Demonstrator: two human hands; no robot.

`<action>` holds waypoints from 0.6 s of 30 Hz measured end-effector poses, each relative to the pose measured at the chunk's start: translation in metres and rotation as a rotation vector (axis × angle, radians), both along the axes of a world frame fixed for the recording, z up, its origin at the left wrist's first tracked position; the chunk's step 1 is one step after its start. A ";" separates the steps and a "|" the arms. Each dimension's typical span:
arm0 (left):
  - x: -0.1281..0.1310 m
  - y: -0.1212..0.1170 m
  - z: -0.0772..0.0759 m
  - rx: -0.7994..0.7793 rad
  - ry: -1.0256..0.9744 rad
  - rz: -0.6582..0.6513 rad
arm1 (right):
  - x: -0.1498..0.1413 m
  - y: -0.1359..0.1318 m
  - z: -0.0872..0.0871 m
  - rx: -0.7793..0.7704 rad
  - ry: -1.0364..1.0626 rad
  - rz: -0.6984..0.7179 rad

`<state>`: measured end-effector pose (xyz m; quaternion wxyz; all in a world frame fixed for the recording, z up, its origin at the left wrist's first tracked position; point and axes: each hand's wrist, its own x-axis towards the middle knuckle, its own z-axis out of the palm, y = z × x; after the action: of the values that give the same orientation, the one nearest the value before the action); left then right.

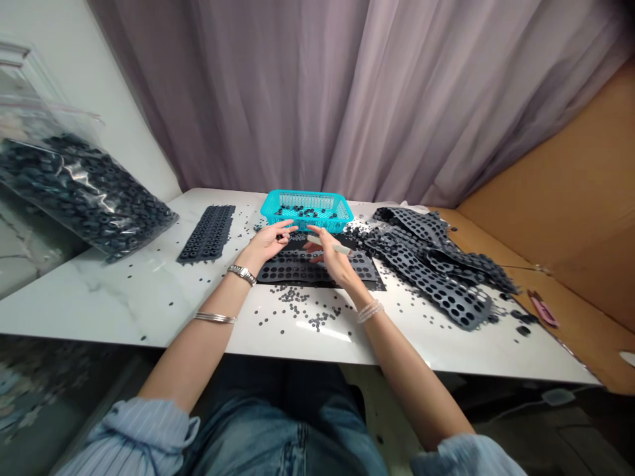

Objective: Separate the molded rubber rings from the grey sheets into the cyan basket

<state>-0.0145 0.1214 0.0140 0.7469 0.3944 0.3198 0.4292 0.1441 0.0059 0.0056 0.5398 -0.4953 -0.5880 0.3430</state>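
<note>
Above the near side of a turquoise basket (347,208), my left hand (270,242) stretches its fingers forward, somewhat apart, with nothing visible in them. My right hand (333,256) has a pale, flat stick-like tool (341,249) lying across the palm under its curled fingers. Beneath both hands is a dark grey rubber sheet (292,270) with rows of round holes, lying on a black mat (381,285). The hands partly cover the sheet. Small black rubber pieces (297,211) lie in the basket.
Small black discs (292,297) are scattered over the white table (188,311). A studded black sheet (208,233) lies at left, beside a clear bag of black rubber parts (84,192). Punched sheets (431,264) pile up at right, near a pink cutter (542,309) on cardboard (560,264).
</note>
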 end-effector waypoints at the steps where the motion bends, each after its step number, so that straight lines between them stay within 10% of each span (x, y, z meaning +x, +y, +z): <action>1: 0.001 -0.001 -0.001 0.044 0.064 0.002 | 0.004 0.005 -0.003 -0.016 0.030 -0.068; 18: 0.000 -0.015 0.001 0.854 0.959 -0.047 | 0.003 0.030 -0.030 -0.149 -0.013 -0.127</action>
<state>-0.0149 0.1063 0.0152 0.3072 0.8122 0.4103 0.2784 0.1468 0.0362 -0.0244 0.5182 -0.5728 -0.5317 0.3476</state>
